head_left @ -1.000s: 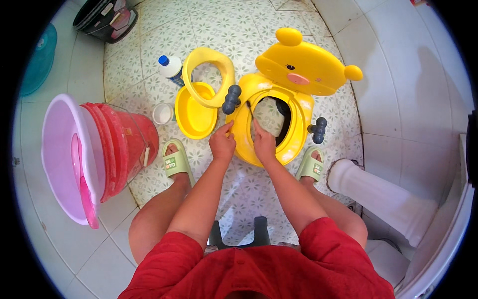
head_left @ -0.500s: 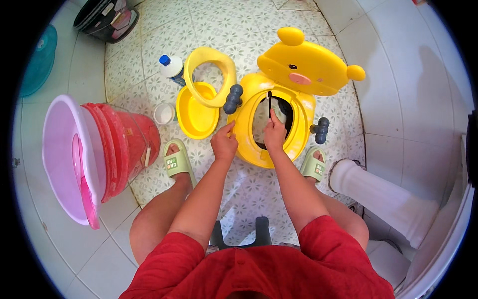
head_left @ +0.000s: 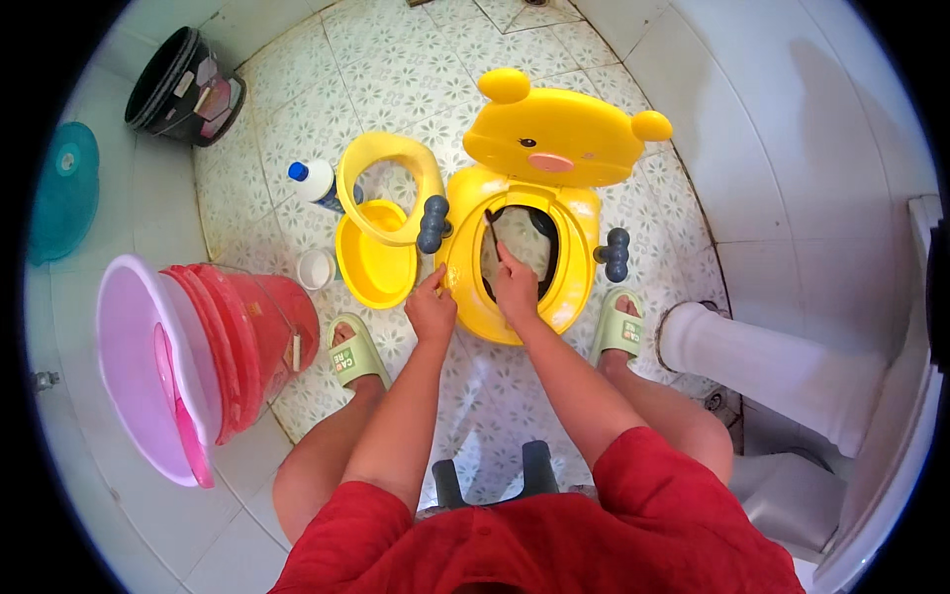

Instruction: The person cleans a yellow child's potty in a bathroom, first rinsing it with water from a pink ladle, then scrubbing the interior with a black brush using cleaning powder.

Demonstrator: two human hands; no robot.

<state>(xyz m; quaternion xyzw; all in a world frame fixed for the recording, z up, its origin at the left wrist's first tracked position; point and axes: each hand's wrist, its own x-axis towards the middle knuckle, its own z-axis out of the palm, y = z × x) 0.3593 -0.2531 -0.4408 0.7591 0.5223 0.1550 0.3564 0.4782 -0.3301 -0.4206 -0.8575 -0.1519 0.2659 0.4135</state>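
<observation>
A yellow potty chair (head_left: 577,259) stands in front of me, its bear-faced lid (head_left: 569,134) tipped up at the back. My right hand (head_left: 516,290) is closed round the thin handle of a black brush (head_left: 494,234), which looks like a toothbrush. The brush reaches over the opening to the left inner rim; its bristles are too small to make out. My left hand (head_left: 431,309) grips the potty's left edge with bent fingers. Just left of it lie a yellow oval bowl (head_left: 380,285) and, leaning over that, a pale yellow seat ring (head_left: 428,183).
Dark grey grips (head_left: 432,226) flank the potty. A blue-capped white bottle (head_left: 314,178) and small white cup (head_left: 316,268) stand leftward. Further left are a red bucket (head_left: 259,322) and lilac basin (head_left: 129,342); a black bucket (head_left: 173,89) is behind. A white pedestal (head_left: 772,371) stands right.
The view has shifted, so the scene sits lower and a little further left. The brush has swung from near the back of the opening to its left inner rim. Both hands keep their holds.
</observation>
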